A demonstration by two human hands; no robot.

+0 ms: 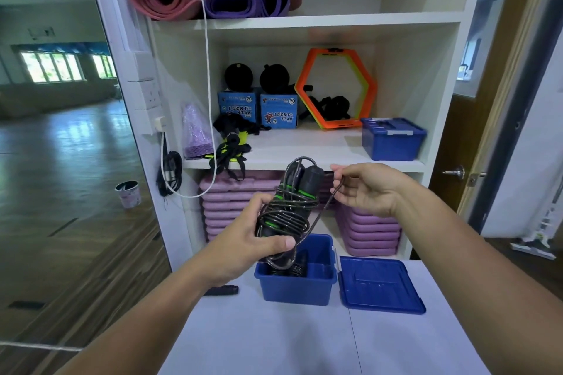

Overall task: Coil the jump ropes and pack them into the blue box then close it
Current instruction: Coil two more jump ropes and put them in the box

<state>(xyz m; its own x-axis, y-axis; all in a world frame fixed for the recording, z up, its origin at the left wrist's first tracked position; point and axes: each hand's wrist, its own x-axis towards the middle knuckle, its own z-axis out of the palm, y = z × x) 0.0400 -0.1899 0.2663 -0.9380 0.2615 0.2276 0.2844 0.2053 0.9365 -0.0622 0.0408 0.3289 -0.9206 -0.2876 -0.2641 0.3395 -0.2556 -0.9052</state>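
Observation:
My left hand grips a coiled black jump rope with black-and-green handles, held above the open blue box. A loose loop of that rope runs up to my right hand, which pinches it between thumb and fingers. Inside the box lies another dark coiled rope. The box's blue lid lies flat on the white table just right of the box. A black rope handle lies on the table left of the box, partly hidden by my left forearm.
A white shelf unit stands behind the table. A second, closed blue box sits on its middle shelf beside an orange hexagon ring and small blue cartons. Purple foam pads are stacked below. A white cord hangs down at left.

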